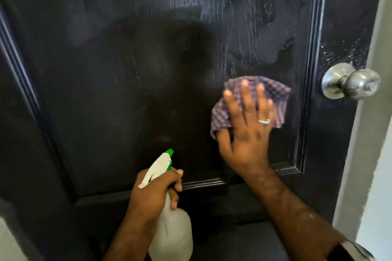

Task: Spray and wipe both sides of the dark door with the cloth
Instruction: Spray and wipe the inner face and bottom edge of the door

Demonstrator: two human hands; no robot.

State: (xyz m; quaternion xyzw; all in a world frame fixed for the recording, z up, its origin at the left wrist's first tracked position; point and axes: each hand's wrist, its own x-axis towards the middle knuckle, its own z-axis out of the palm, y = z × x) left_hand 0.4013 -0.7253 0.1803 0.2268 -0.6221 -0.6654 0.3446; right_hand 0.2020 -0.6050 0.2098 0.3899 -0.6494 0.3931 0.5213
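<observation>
**Cloth on the panel, bottle held low**

Cloth (pixel 273 93) against dark door (pixel 127 70), and that is the picture: a purple-and-white checked rag pressed flat to the recessed panel, right of centre and level with the knob. The right hand (pixel 246 131) lies over it, fingers straight and spread, palm pushing the fabric onto the wood (a ring (pixel 264 121) shows on one finger). The cloth pokes out beyond the fingertips and to the right of the hand, bunched a little under the thumb.

Down low, the left hand (pixel 154 188) grips the spray bottle (pixel 171 231) by its neck, fingers curled round under the white trigger head, the green nozzle (pixel 169 151) pointing up toward the door. The bottle's pale, translucent body hangs below the fist, just in front of the panel's lower moulding, not touching the door as far as one can tell.

The two hands are apart, the right one higher and to the right.

Above the cloth, the panel carries pale streaks and smeared wet patches, and fine white droplets speckle the door's stile just above the round silver knob (pixel 352 83). The knob sits at the door's right edge, near the cloth but clear of it. Beyond that edge runs a light-coloured wall (pixel 375 154). A striped sleeve (pixel 352 248) shows at the right forearm, bottom corner.
</observation>
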